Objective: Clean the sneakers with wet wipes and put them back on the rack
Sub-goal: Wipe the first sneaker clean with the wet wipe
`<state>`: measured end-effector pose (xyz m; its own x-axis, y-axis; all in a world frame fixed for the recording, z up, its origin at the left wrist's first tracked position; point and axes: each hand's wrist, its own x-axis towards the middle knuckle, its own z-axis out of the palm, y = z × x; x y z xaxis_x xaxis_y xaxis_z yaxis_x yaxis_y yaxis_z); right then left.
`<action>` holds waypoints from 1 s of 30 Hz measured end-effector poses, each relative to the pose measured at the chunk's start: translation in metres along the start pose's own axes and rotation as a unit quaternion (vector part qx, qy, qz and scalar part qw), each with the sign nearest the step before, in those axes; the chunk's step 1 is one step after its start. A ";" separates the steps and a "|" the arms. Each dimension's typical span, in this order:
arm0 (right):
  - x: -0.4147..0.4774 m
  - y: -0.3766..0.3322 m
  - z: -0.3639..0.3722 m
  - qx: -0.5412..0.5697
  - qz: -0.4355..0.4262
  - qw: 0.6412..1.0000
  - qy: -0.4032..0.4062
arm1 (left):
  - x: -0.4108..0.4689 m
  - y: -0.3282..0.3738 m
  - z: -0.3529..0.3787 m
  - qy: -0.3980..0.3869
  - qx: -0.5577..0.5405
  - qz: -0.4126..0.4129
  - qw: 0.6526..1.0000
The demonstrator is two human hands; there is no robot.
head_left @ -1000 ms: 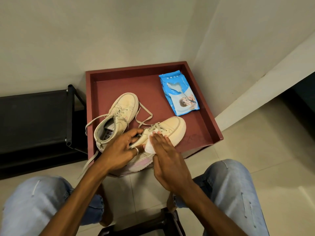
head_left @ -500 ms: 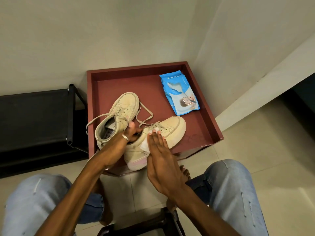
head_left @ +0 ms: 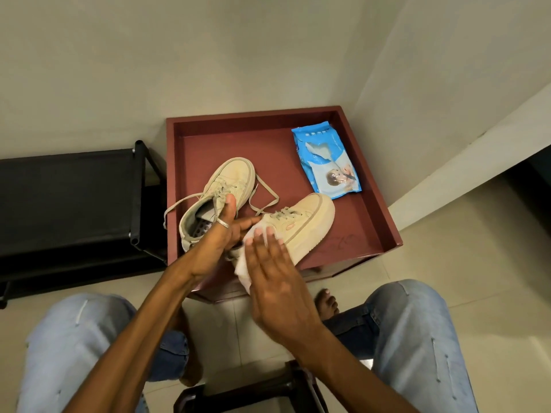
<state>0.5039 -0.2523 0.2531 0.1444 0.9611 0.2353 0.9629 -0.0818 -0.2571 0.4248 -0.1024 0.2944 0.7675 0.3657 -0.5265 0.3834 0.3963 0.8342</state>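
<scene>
Two cream sneakers lie in a dark red tray (head_left: 372, 204). The right sneaker (head_left: 310, 222) points toward the far right, its heel hidden under my hands. My left hand (head_left: 220, 236) grips it at the tongue and laces, thumb raised. My right hand (head_left: 274, 275) presses a white wet wipe (head_left: 243, 271) flat against the sneaker's near side. The left sneaker (head_left: 226, 192) rests behind my left hand, laces loose. A blue pack of wet wipes (head_left: 326, 163) lies at the tray's far right.
A black shoe rack (head_left: 68, 198) stands left of the tray against the wall. My knees in light jeans frame the bottom of the view, a bare foot (head_left: 326, 302) on the tiled floor. A dark stool edge (head_left: 247, 391) sits below me.
My right hand slid the wipe back along the sneaker toward the heel. My left hand shifted up over the laces, thumb now raised, and the sneaker tilted slightly.
</scene>
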 end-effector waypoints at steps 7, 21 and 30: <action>-0.046 0.000 0.018 -0.114 -0.130 0.982 -0.074 | 0.001 -0.001 0.001 -0.006 0.079 -0.002 0.997; -0.023 -0.004 0.011 -0.126 -0.121 0.982 -0.066 | 0.007 -0.007 0.001 0.006 0.023 -0.019 1.000; -0.059 0.034 -0.005 -0.120 -0.193 0.966 -0.121 | 0.008 -0.011 0.006 0.103 0.122 0.072 0.985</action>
<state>0.5287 -0.3132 0.2349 -0.2660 0.9632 0.0375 0.9636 0.2646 0.0387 0.4299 -0.1085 0.2820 0.7122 0.5760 -0.4012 0.4094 0.1234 0.9040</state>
